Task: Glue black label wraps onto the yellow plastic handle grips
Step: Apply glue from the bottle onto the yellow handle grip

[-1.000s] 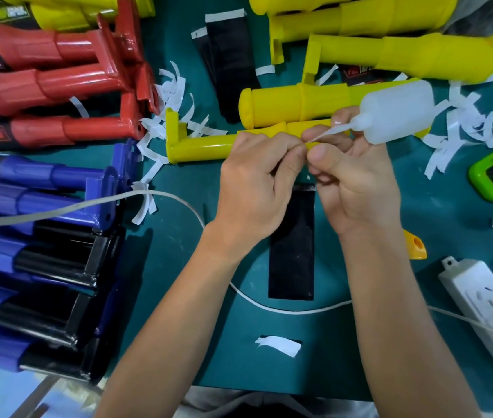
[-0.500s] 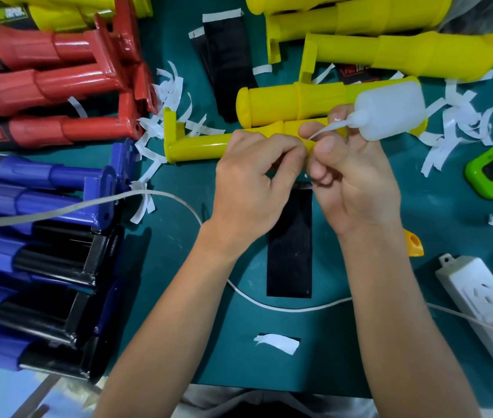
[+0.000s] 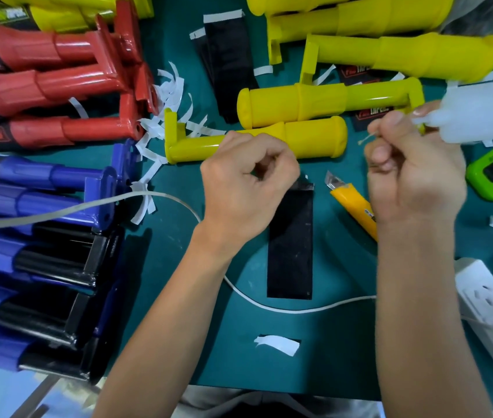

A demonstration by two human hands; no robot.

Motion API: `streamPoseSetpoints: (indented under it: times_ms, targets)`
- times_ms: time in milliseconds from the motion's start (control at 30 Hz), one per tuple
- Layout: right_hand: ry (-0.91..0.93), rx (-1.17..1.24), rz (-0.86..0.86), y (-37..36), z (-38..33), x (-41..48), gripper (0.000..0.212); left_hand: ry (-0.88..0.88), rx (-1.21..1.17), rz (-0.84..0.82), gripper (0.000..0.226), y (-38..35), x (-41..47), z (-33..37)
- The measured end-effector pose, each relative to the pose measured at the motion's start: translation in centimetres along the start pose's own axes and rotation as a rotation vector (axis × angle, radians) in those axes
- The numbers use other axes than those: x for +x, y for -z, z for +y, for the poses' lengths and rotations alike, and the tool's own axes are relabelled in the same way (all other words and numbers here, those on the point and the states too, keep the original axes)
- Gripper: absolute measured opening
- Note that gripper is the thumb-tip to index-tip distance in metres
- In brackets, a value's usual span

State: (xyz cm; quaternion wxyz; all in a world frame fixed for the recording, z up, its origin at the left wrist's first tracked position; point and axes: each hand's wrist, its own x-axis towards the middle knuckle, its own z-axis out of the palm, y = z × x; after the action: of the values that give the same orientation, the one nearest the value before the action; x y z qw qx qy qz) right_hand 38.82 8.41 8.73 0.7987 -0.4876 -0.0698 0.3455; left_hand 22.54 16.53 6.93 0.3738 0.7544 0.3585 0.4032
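Right hand (image 3: 414, 176) grips the glue bottle (image 3: 480, 113), far right. Left hand (image 3: 248, 188) curls at the far end of the black label wrap (image 3: 290, 245); pinching it or not, I can't tell. A yellow handle grip (image 3: 308, 137) lies just beyond.

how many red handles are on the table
3, side by side at upper left: top red handle, middle red handle, bottom red handle. Their left ends run out of frame, so more may be hidden.

Light was bright and even; glare streaked the red grips (image 3: 67, 82); edges bowed; the glue bottle (image 3: 480, 113) blurred.
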Motion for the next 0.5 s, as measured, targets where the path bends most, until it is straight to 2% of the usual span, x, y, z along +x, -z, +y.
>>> streamPoseSetpoints:
  times_ms: [67, 167, 233, 400, 500]
  targets:
    - [-0.017, -0.021, -0.041, -0.7, 0.6, -0.4, 0.017, 0.006, 0.027, -0.056, 0.012, -0.3, -0.1, 0.3]
    - [-0.094, -0.037, -0.102, -1.8, 1.8, -1.0, 0.025, 0.039, 0.08, -0.149, 0.031, -1.2, -0.5, 0.5]
    - [-0.136, -0.047, -0.152, -2.0, 2.1, -1.2, 0.025, 0.025, 0.064, -0.179, 0.024, -1.3, -0.5, 0.2]
    - [-0.176, -0.14, -0.232, -1.6, 1.6, -0.8, 0.022, 0.06, 0.058, -0.139, 0.024, -1.3, -0.4, -0.3]
    - [-0.183, -0.1, -0.176, -1.3, 1.3, -0.4, 0.014, 0.08, 0.055, -0.102, 0.024, -1.4, -0.4, -0.3]
